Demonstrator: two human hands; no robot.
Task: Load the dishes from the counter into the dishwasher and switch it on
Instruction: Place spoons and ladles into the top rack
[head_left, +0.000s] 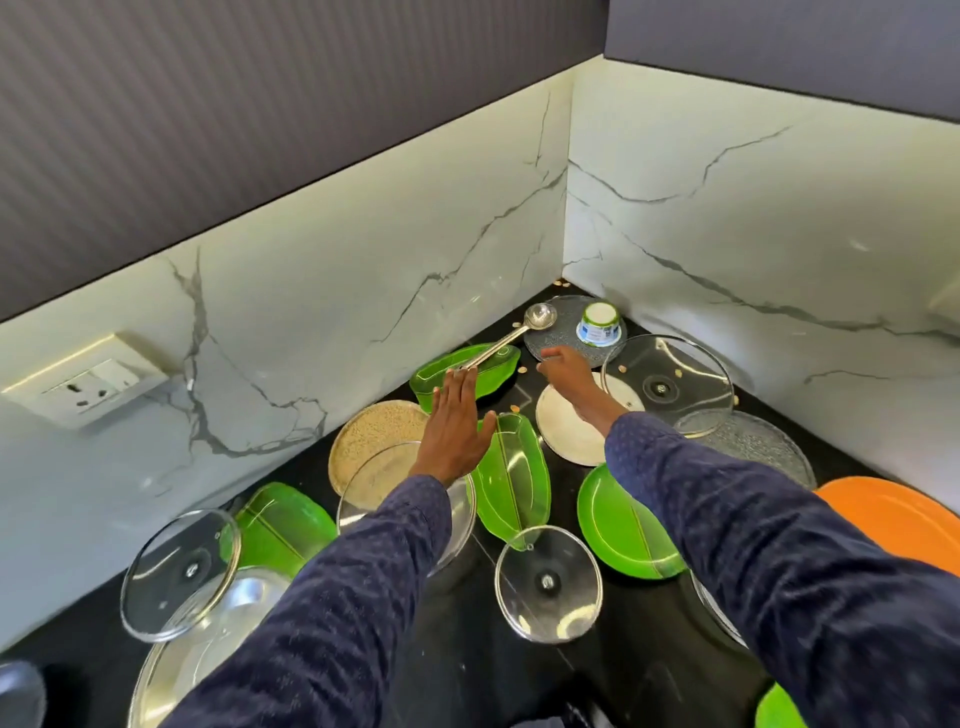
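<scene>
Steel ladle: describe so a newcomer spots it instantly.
Find the corner where the two marble walls meet. In front of it, the steel ladle lies with its handle in a green leaf dish. It is the only long-handled utensil among plates and lids.

Green leaf-shaped dishes (511, 478), orange plate (904, 519), black counter (467, 649), white grey-veined marble backsplash (363, 270), navy patterned sleeves (332, 613).

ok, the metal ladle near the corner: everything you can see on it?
The ladle looks like polished steel, with a round bowl and a long straight handle. The bowl faces up, near the backsplash beside a textured glass plate. The handle runs diagonally toward the camera, across a green leaf-shaped dish. The left hand, fingers straight, reaches the handle's end; contact cannot be confirmed. The bowl looks empty.
</scene>
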